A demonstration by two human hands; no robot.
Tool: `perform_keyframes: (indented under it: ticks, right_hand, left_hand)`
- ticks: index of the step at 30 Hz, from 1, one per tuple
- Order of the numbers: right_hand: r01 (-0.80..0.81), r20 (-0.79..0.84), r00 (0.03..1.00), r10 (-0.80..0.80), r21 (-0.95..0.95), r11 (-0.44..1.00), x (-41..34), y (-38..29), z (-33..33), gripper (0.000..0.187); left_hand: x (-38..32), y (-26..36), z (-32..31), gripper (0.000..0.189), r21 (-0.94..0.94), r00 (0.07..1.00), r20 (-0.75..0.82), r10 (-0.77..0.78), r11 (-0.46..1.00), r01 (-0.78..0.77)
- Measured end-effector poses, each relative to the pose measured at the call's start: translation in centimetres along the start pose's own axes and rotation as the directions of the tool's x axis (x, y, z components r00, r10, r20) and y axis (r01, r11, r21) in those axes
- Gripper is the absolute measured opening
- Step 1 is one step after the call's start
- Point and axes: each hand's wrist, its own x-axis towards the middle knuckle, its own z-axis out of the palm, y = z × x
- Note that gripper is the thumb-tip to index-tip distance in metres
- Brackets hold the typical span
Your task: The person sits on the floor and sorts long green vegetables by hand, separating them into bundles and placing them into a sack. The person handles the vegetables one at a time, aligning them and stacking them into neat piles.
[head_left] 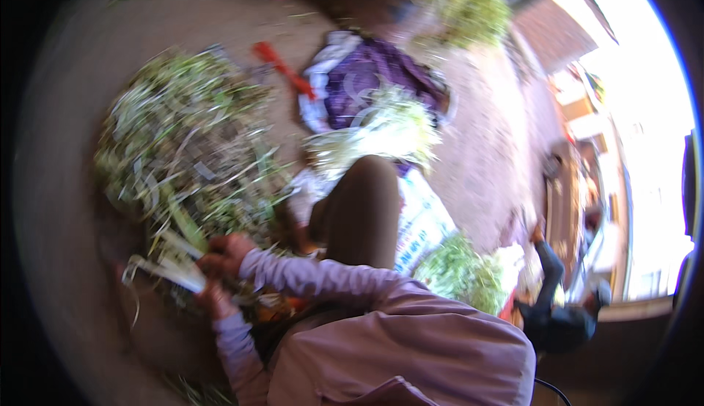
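My left hand [217, 298] is closed around the base of several pale leek-like stalks [179, 274], which point away to the left with stringy ends. Just above it, my right hand [228, 252] has its fingers closed on a pale stalk and a broad green leaf [184, 221]. Motion blur hides the exact finger contact. Beyond both hands lies a large heap of green and straw-coloured leaves and trimmings [187, 136]. A bundle of pale stalks with frayed ends [385, 131] rests past my raised knee [366, 208], partly over a purple mesh sack [368, 81].
A red strip [283, 70] lies on the ground by the purple sack. A white printed sack [421, 219] and green bundles [462, 274] are beside my knee. A person in dark clothes [558, 318] is at the right, near a wooden cart or truck bed [564, 202]. More greens [456, 4] are at top.
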Motion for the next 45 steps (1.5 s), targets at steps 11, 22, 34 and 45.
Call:
perform_keyframes:
  ticks: [11, 22, 34, 45]
  right_hand:
    - [0.213, -0.317, 0.933, -0.172, 0.099, 0.972, -2.6, 5.2, 1.3, 0.022]
    - [0.071, -0.315, 0.946, -0.076, -0.027, 0.997, -4.8, 2.0, 0.4, 0.028]
    - [0.355, -0.406, 0.841, -0.358, -0.084, 0.931, -5.2, 4.7, 1.2, 0.027]
    - [0.56, -0.513, 0.681, -0.522, -0.094, 0.823, -4.8, 6.3, 1.4, 0.04]
  left_hand:
    - [0.2, 0.8, -1.2, 0.056, 0.259, 0.912, 0.088, -0.401, 0.893, 0.368]
    - [2.2, 2.0, 0.2, 0.062, 0.263, 0.88, -0.03, -0.473, 0.846, 0.464]
    - [3.3, 1.0, 5.1, 0.061, 0.378, 0.879, -0.019, -0.477, 0.81, 0.448]
    - [2.9, -0.2, 8.3, 0.06, 0.449, 0.873, -0.006, -0.487, 0.779, 0.437]
